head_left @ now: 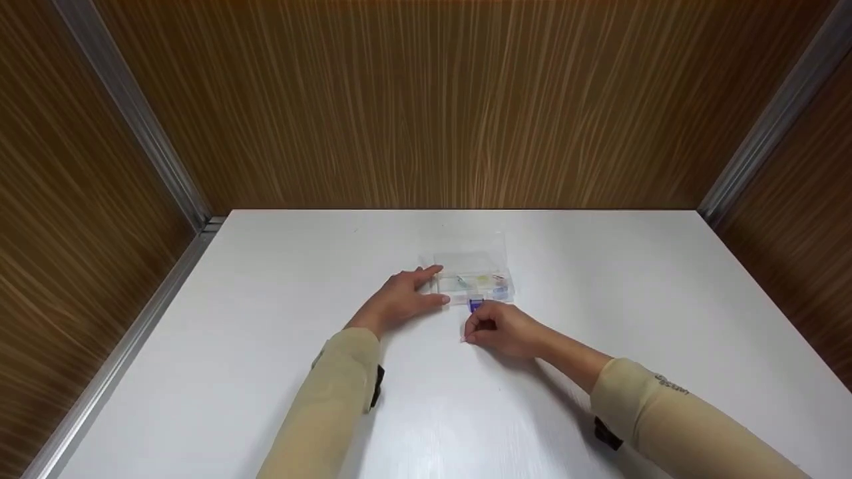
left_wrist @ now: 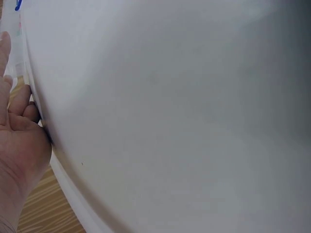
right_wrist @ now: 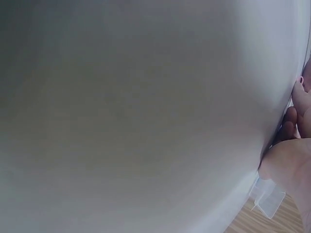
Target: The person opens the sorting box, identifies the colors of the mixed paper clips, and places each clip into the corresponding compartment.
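Note:
A clear plastic box (head_left: pixel 455 297) lies on the table with its transparent lid (head_left: pixel 470 247) raised at the back. Small coloured pieces sit in its compartments, among them a yellow one (head_left: pixel 483 280) and a green one (head_left: pixel 462 282). My left hand (head_left: pixel 407 295) rests at the box's left end, thumb at the front corner and forefinger stretched along the side. Just in front of the box, my right hand (head_left: pixel 504 328) pinches a tiny pinkish looped piece (right_wrist: pixel 301 79) between thumb and forefinger. A blue-purple clip-like piece (head_left: pixel 475 305) shows at the box's front edge, partly behind the right hand.
The white table (head_left: pixel 266 319) spreads around the box on all sides. Wood-grain panels (head_left: pixel 426 106) stand at the back and both sides, joined by metal corner strips (head_left: pixel 143 126).

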